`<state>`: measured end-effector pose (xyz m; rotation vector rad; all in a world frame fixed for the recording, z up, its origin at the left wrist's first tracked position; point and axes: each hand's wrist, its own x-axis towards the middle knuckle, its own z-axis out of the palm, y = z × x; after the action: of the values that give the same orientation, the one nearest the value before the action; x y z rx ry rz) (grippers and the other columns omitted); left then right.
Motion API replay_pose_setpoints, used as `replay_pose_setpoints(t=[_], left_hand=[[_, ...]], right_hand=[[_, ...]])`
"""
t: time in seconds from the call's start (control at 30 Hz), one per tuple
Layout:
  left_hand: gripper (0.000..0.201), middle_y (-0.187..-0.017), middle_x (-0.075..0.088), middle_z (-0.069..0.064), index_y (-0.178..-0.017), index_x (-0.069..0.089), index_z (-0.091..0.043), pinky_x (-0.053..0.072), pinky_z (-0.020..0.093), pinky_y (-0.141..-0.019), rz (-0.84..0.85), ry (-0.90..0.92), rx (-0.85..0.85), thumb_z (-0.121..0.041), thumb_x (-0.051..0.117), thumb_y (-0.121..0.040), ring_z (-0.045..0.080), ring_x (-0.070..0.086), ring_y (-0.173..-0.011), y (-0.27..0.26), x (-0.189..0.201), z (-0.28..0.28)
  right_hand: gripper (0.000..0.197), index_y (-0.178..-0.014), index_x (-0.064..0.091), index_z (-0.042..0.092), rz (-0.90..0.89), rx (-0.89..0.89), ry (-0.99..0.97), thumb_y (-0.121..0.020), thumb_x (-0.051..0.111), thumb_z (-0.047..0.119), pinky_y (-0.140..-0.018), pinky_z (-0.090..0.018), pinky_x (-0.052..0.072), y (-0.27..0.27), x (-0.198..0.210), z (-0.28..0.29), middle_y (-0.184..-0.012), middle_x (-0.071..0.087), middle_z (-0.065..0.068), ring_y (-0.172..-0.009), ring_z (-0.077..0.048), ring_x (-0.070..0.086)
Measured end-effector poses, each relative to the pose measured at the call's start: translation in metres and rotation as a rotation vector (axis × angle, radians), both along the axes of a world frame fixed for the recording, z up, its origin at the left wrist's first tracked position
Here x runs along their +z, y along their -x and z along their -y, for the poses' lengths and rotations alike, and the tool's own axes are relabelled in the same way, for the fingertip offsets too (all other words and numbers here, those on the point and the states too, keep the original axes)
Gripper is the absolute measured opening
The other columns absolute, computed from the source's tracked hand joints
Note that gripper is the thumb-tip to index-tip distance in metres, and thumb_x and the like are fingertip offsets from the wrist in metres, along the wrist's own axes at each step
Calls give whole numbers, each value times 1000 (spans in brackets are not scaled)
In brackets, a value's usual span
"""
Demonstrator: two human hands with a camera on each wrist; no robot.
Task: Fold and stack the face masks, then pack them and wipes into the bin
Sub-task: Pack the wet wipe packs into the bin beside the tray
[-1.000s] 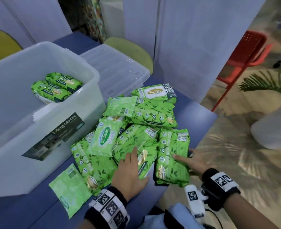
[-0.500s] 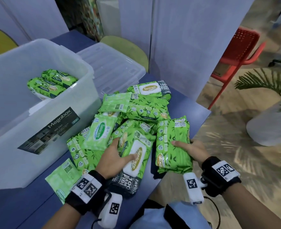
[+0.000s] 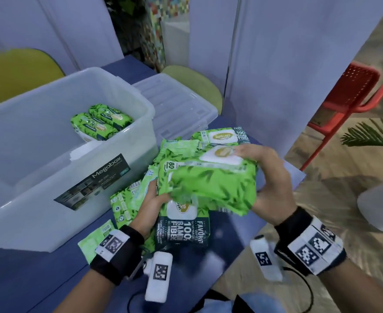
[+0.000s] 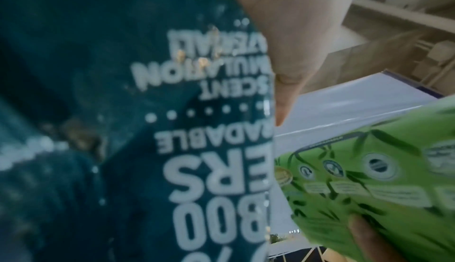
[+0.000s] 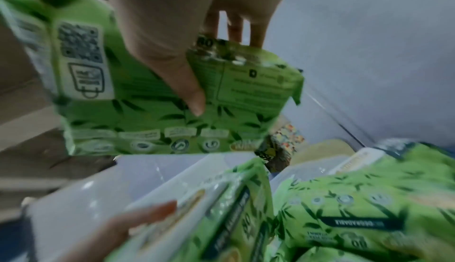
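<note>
My right hand (image 3: 270,184) grips a green wipes pack (image 3: 211,179) lifted above the pile, thumb (image 5: 192,93) on its printed back, fingers over its white lid side. My left hand (image 3: 155,199) holds a second wipes pack with a dark teal end (image 3: 182,224), just below and in front of the first; its thumb (image 4: 283,62) lies across the teal print. More green wipes packs (image 3: 222,137) are heaped on the blue table. The clear bin (image 3: 39,177) at left holds two wipes packs (image 3: 100,123) and a white stack (image 3: 83,154).
The bin's clear lid (image 3: 177,105) lies behind the pile. Flat small green sachets (image 3: 95,239) sit near the bin's front corner. The table edge (image 3: 296,177) runs close on the right, with a red chair (image 3: 353,91) and a plant (image 3: 371,134) beyond.
Both hands have picked packs off the pile. The right pack has risen and swung left over the heap; the left pack with the teal end is drawn toward me.
</note>
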<state>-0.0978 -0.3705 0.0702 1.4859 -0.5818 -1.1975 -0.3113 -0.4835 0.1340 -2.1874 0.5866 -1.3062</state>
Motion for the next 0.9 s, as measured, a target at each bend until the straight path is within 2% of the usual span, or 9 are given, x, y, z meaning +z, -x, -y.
replay_pose_setpoints(t=[0.07, 0.13, 0.2, 0.27, 0.4, 0.53, 0.63, 0.73, 0.9], left_hand=[[83, -131, 55, -2, -135, 40, -22, 51, 16, -75, -78, 24, 12, -46, 66, -59, 3, 64, -99, 1, 5, -1], [51, -115, 61, -7, -124, 44, -28, 53, 14, -58, -197, 0, 44, -32, 66, -79, -6, 67, -75, -3, 2, -1], [66, -135, 54, 0, -137, 39, -29, 55, 34, -85, -303, -32, 29, -33, 72, -79, 10, 66, -104, -12, -5, 1], [89, -150, 38, 6, -143, 33, -35, 37, 54, -106, -337, -49, 65, -41, 80, -67, 30, 49, -127, -16, -5, -1], [98, -151, 36, 6, -143, 37, -30, 26, 54, -112, -378, 33, 148, -49, 83, -59, 32, 40, -134, -20, 5, -6], [75, -138, 53, 11, -137, 50, -16, 34, 47, -109, -432, 125, 121, -49, 71, -73, 31, 51, -125, -14, 39, -16], [72, -132, 58, 15, -129, 58, -15, 34, 48, -109, -468, 193, 84, -54, 72, -70, 33, 52, -124, -13, 54, -26], [84, -136, 54, 16, -133, 53, -13, 30, 52, -112, -469, 213, 86, -58, 76, -65, 35, 49, -127, -22, 50, -39], [89, -136, 53, 17, -136, 48, -12, 32, 52, -110, -466, 210, 126, -59, 76, -66, 35, 50, -126, -41, 45, -61]], right_hand=[[26, -107, 57, 14, -7, 70, 189, -88, 65, 31, -100, -58, 38, -9, -3, 2, -115, 61, -11, -111, -35, 55], [14, -105, 56, 16, -1, 110, 271, -97, 52, 27, -105, -67, 27, -19, -4, 0, -118, 54, -9, -117, -34, 50], [10, -104, 56, 17, -11, 148, 291, -98, 49, 21, -109, -66, 22, -26, -7, -2, -119, 49, -10, -120, -32, 47], [11, -105, 57, 17, -29, 181, 250, -96, 53, 22, -113, -60, 20, -31, -9, -5, -120, 46, -10, -126, -20, 45], [76, -118, 59, 4, -100, 93, 80, -69, 69, 62, -103, -15, 37, -39, -6, -9, -114, 58, 29, -116, 16, 46], [24, -103, 50, 11, 63, 263, 235, -83, 64, 9, -106, -56, 35, -55, -12, -10, -119, 42, -10, -133, -21, 39], [33, -104, 46, 12, 42, 356, 277, -78, 65, 4, -110, -49, 32, -71, -14, -9, -122, 38, -15, -132, -35, 36], [25, -108, 44, 14, -69, 430, 284, -87, 59, 13, -114, -46, 27, -82, -15, -17, -127, 35, -13, -138, -33, 29], [36, -121, 42, 23, -211, 496, 340, -89, 56, 17, -103, -62, 32, -98, -16, -26, -136, 32, -11, -139, -38, 27]])
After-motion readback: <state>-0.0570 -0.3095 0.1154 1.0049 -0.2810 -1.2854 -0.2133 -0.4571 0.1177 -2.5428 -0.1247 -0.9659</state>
